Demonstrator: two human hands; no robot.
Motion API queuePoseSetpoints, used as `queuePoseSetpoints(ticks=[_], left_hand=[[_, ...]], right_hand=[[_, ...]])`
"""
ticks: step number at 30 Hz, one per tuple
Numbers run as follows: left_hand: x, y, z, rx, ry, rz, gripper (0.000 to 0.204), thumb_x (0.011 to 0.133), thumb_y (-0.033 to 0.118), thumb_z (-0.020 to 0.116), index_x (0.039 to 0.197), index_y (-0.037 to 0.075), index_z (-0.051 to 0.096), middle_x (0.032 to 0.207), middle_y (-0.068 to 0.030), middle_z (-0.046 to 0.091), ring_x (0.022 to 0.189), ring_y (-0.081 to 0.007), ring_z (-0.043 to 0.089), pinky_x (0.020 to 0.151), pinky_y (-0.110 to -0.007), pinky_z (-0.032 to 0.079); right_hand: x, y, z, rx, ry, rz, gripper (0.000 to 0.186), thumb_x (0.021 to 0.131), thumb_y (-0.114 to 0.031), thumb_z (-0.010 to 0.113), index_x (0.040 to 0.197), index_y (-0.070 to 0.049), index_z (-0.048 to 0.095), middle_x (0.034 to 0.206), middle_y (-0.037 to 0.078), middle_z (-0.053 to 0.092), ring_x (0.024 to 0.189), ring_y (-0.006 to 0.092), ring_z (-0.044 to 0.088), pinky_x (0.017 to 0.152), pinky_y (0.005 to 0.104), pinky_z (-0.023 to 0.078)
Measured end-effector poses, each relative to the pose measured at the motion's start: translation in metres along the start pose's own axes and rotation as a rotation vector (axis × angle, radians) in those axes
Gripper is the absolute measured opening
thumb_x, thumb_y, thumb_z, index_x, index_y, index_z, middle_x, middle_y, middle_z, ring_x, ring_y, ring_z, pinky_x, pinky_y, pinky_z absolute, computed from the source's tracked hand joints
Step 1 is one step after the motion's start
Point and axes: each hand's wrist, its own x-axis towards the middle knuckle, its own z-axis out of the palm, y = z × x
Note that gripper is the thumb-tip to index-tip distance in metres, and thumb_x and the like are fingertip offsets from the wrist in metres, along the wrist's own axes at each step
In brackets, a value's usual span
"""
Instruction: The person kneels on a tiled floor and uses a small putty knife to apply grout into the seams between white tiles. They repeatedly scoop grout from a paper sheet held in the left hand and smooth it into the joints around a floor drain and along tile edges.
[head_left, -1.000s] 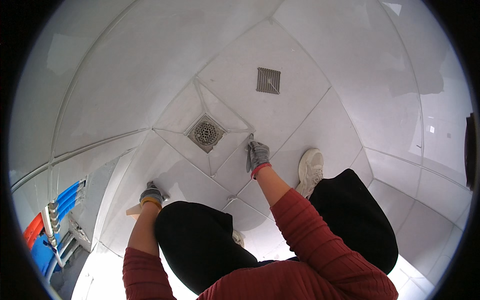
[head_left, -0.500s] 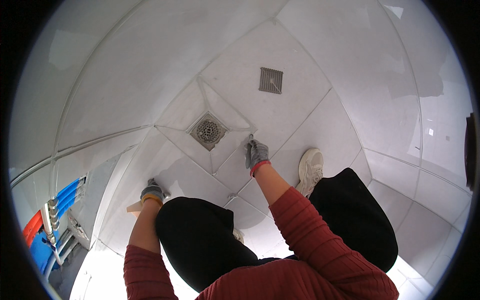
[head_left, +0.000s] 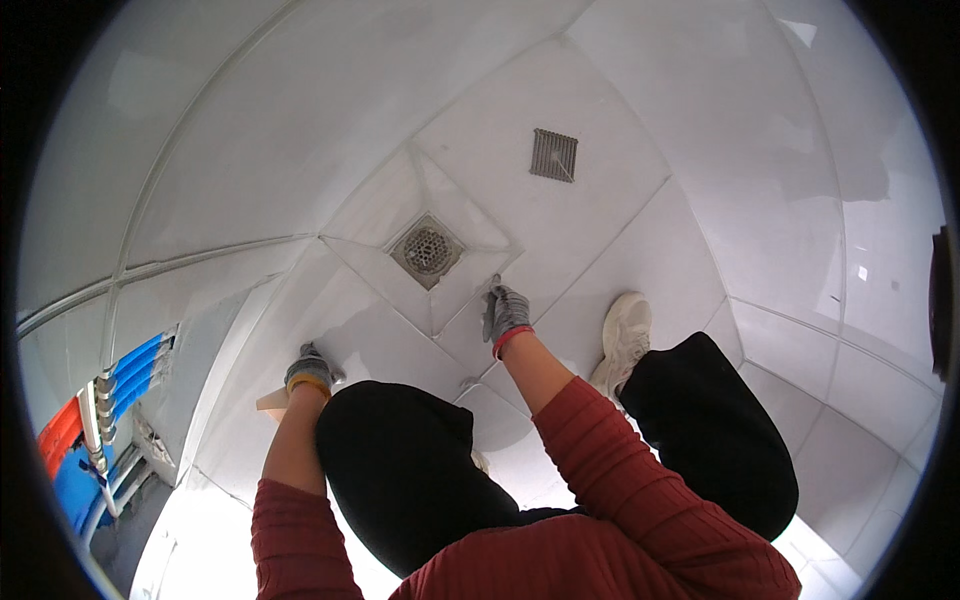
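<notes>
My right hand [head_left: 505, 315], in a grey glove with a red cuff, reaches down to a grout line below and right of the square floor drain [head_left: 428, 250]. Its fingertip is at the line, with the other fingers curled round something I cannot make out. My left hand [head_left: 308, 365], gloved in grey with a yellow cuff, is low on the white tiled floor [head_left: 375, 325] beside my left knee. It is closed, with a small silvery piece [head_left: 337, 376] at its fingers, too unclear to name. A beige wedge-shaped item [head_left: 270, 403] shows behind that wrist.
Above right lies a slatted grey square grate [head_left: 553, 155]. Glossy tiled walls [head_left: 170, 130] curve around the floor. At far left, a recess holds blue and red pipes [head_left: 138, 370] with metal fittings. My knees and a white shoe [head_left: 625, 340] are at the lower right and centre.
My right hand has slid a little down and left along the grout line, relative to the drain. The whole view has shifted slightly, with the drain now higher and further right.
</notes>
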Motion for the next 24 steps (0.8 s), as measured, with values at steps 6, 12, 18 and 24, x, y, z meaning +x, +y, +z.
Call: queuePoseSetpoints(ticks=[6, 12, 18, 24], left_hand=[[-0.004, 0.002, -0.005, -0.001, -0.024, -0.006, 0.113, 0.059, 0.045, 0.08, 0.141, 0.003, 0.014, 0.131, -0.0197, 0.047, 0.12, -0.0317, 0.048, 0.1, -0.039, 0.039], [-0.005, 0.005, -0.009, -0.042, -0.03, -0.021, 0.111, 0.059, 0.039, 0.08, 0.142, 0.007, 0.013, 0.132, -0.018, 0.047, 0.12, -0.0319, 0.048, 0.099, -0.041, 0.04], [-0.007, 0.005, -0.008, -0.026, -0.025, -0.043, 0.112, 0.059, 0.04, 0.08, 0.142, 0.006, 0.014, 0.133, -0.0183, 0.045, 0.121, -0.0331, 0.047, 0.1, -0.042, 0.039], [-0.01, 0.006, -0.01, -0.006, -0.009, -0.019, 0.11, 0.06, 0.04, 0.08, 0.142, 0.006, 0.015, 0.132, -0.0184, 0.047, 0.12, -0.0327, 0.048, 0.099, -0.042, 0.039]], right_hand=[[-0.009, 0.005, 0.005, 0.044, -0.023, -0.014, 0.02, 0.083, -0.024, 0.056, 0.076, -0.006, 0.061, 0.064, 0.007, 0.058, 0.047, 0.0209, 0.05, 0.042, 0.0367, 0.038], [-0.027, 0.009, 0.007, -0.022, -0.047, 0.109, 0.016, 0.084, -0.027, 0.055, 0.081, -0.011, 0.059, 0.068, 0.005, 0.057, 0.048, 0.0221, 0.048, 0.047, 0.038, 0.039], [-0.015, 0.029, 0.009, 0.039, -0.027, 0.058, 0.016, 0.083, -0.025, 0.054, 0.086, -0.01, 0.059, 0.074, 0.005, 0.059, 0.055, 0.0223, 0.051, 0.052, 0.0379, 0.041], [-0.032, 0.045, 0.011, 0.001, -0.025, 0.077, 0.018, 0.082, -0.025, 0.055, 0.088, -0.009, 0.059, 0.077, 0.005, 0.059, 0.06, 0.0223, 0.052, 0.057, 0.0385, 0.044]])
